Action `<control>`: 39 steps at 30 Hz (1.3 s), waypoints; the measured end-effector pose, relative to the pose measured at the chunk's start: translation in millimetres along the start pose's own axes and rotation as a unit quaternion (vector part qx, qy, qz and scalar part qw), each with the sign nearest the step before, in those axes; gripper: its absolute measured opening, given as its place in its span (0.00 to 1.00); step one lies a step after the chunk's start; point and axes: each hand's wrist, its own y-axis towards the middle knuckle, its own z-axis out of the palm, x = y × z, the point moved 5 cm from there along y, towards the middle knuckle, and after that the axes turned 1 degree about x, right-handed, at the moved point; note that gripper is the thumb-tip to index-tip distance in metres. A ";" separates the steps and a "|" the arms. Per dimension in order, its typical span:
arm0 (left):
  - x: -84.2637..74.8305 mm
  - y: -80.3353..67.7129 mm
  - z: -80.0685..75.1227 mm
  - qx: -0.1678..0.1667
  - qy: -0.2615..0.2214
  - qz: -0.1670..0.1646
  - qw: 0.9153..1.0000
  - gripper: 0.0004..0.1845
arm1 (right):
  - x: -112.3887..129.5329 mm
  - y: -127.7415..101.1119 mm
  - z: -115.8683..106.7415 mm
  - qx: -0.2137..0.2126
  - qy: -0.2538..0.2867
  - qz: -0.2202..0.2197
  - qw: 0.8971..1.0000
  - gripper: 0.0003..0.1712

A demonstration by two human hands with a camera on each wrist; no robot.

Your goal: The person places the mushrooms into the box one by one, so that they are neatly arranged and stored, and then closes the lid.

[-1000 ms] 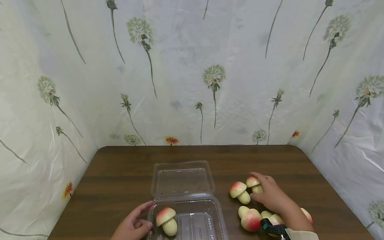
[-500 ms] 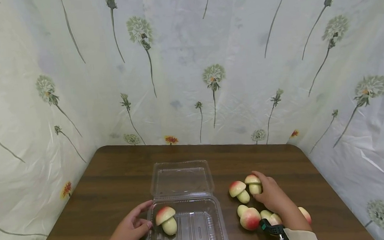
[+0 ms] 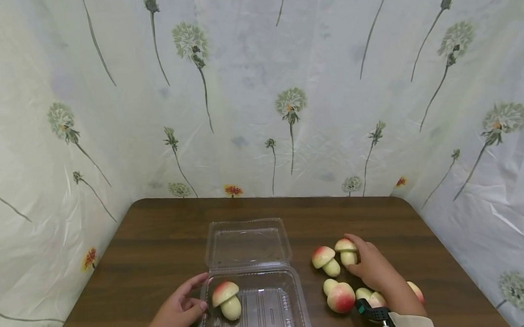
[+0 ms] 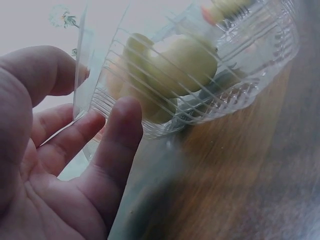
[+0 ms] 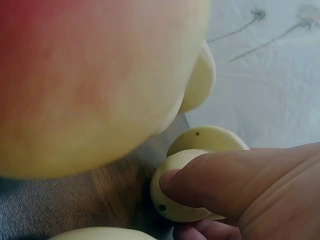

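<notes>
1. One boxed mushroom [image 3: 227, 302] lies on its side in the clear box [image 3: 274, 308], near the left wall, cap toward the lid [image 3: 250, 245] and stem toward the person.
2. The lid joins the far edge of the box and is laid back beyond it, over the brown table [image 3: 168, 237].
3. The left hand [image 3: 180, 308] rests against the left side of the box: the index finger reaches the far left corner, the thumb tip is at the wall, and thumb and index finger stand apart. In the left wrist view, the boxed mushroom shows through the ribbed wall just past the thumb.
4. The right hand [image 3: 371, 264], well apart from the left and right of the box, pinches the held mushroom [image 3: 346, 252], thumb on the stem, fingers at the cap. Whether it touches the table I cannot tell.
5. Between the box and the held mushroom lies a tilted mushroom [image 3: 325, 261].
6. Nearer the person, right of the box, sits the near mushroom [image 3: 341, 297], its red cap toward the person.
7. Farther from the box, the half-hidden mushroom [image 3: 365, 294] is partly covered by a black strap [image 3: 373, 312] on the right wrist.
8. Farthest right of the box, a red-tinged piece [image 3: 416, 291] shows past the right forearm.
</notes>
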 end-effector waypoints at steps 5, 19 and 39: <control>1.8 -0.2 -0.2 -0.001 -0.001 0.005 1.000 0.37 | 1.2 -1.4 -1.0 0.000 0.001 -0.006 1.000 0.49; 2.4 -0.7 0.2 0.001 -0.003 0.002 1.000 0.37 | 18.4 -7.9 -7.5 -0.025 0.023 -0.027 0.999 0.48; 0.2 0.0 0.1 0.001 0.000 0.017 1.000 0.37 | 48.5 -20.1 -8.6 -0.027 0.066 -0.063 0.995 0.48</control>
